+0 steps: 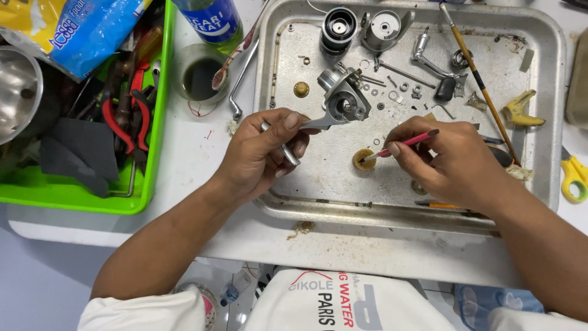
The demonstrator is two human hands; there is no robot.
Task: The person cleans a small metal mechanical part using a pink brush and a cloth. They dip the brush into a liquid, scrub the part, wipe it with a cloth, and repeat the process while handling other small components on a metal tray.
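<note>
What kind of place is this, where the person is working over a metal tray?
Probably a small repair bench, perhaps for fishing reels. The left hand holds a grey reel body over a metal tray strewn with small parts, and a green bin holds pliers.

We saw that the person wore a white T-shirt (343,303) with short sleeves and red and dark printed lettering across the chest. Both forearms were bare, and the left hand (260,153) and right hand (453,162) carried no gloves.
</note>
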